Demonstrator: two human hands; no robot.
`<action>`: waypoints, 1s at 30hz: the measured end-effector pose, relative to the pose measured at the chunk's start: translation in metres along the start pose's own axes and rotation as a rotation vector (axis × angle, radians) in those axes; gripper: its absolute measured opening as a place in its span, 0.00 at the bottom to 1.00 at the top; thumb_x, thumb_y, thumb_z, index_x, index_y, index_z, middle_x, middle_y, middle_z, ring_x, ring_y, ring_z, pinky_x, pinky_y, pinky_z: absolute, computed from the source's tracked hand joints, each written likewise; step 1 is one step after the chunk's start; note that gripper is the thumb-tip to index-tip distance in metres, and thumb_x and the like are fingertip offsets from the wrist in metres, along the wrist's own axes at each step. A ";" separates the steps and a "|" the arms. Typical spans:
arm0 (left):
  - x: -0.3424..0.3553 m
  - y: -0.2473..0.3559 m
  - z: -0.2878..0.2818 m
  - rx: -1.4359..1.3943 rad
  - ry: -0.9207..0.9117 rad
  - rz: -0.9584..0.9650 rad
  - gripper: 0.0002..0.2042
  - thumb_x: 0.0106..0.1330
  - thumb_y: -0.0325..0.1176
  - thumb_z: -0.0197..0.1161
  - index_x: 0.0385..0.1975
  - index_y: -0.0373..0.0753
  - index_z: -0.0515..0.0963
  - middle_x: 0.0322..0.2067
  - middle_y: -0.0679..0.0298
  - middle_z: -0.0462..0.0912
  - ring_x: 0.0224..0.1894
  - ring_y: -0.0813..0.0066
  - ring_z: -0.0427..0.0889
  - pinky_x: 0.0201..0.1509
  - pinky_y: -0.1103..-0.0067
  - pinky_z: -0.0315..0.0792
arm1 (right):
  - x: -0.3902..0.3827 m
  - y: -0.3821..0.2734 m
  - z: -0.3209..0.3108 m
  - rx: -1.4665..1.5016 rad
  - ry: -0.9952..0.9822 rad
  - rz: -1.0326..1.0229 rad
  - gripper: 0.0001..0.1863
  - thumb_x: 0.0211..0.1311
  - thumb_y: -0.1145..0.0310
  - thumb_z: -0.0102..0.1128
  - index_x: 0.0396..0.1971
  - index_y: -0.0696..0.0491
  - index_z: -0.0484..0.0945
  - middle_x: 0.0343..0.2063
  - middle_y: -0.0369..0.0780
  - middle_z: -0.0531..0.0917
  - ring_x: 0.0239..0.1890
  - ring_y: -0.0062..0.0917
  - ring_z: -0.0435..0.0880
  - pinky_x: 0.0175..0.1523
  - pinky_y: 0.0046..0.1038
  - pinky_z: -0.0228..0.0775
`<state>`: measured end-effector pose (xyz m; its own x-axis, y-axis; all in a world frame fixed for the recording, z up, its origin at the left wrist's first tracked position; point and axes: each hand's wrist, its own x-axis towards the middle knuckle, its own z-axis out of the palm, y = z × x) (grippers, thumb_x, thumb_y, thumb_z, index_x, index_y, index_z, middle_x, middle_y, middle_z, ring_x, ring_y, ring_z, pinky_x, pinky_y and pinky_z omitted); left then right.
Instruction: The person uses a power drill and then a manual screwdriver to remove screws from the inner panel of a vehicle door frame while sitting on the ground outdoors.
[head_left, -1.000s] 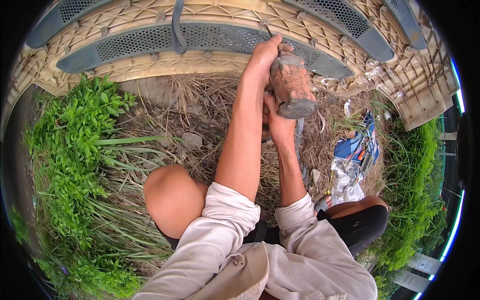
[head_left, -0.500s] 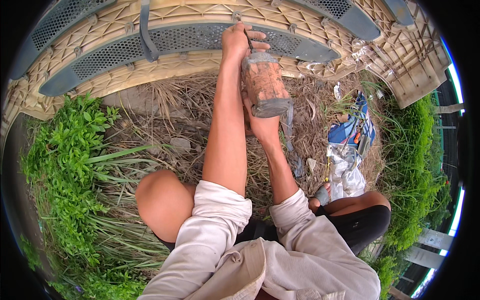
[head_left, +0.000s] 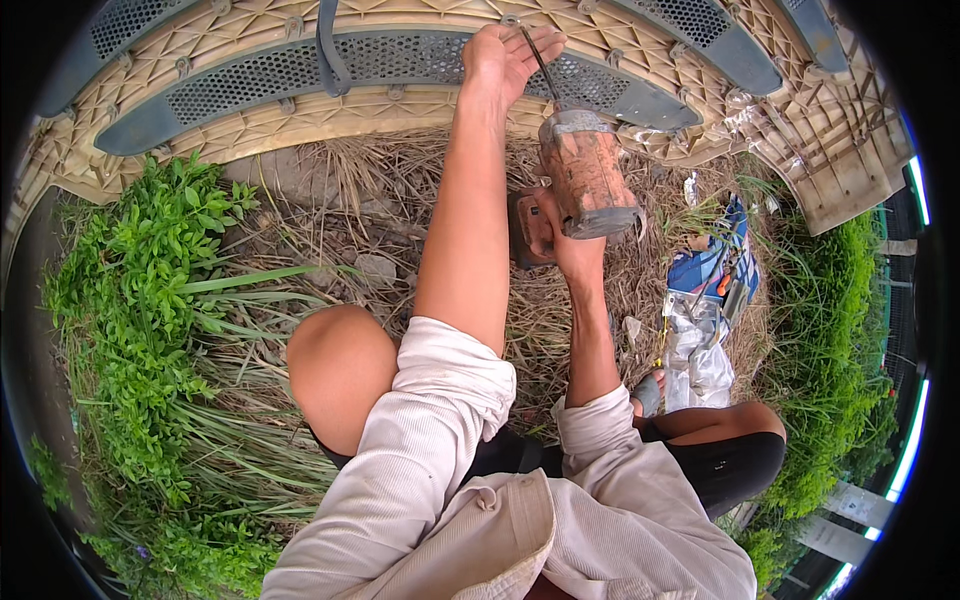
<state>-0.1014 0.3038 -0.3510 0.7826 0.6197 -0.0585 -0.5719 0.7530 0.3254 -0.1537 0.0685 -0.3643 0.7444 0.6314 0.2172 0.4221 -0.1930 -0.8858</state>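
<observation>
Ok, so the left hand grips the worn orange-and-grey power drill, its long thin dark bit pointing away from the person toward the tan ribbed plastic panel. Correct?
Wrong hand: the head view shows the right hand gripping the worn orange-and-grey power drill. Its long thin dark bit does point away from the person toward the tan ribbed plastic panel.

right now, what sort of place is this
Outdoors, probably an overgrown verge or yard: leafy green bushes on the left, dry grass covering the ground, and a stone lying in it.

Arms (head_left: pixel 463 230) outstretched, left hand (head_left: pixel 500 60) loosely uncurled
</observation>
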 end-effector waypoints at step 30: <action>-0.191 -0.160 0.200 1.858 -0.914 0.133 0.09 0.66 0.34 0.62 0.36 0.35 0.84 0.34 0.47 0.87 0.37 0.47 0.86 0.45 0.61 0.78 | -0.022 -0.006 -0.033 0.330 0.012 0.097 0.13 0.61 0.68 0.66 0.43 0.58 0.79 0.25 0.39 0.79 0.28 0.27 0.77 0.34 0.30 0.67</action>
<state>-0.1098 0.0205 -0.2032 0.9707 -0.0649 0.2314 -0.2082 -0.7084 0.6744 -0.1551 0.0310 -0.3498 0.7799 0.6125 0.1285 0.1605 0.0027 -0.9870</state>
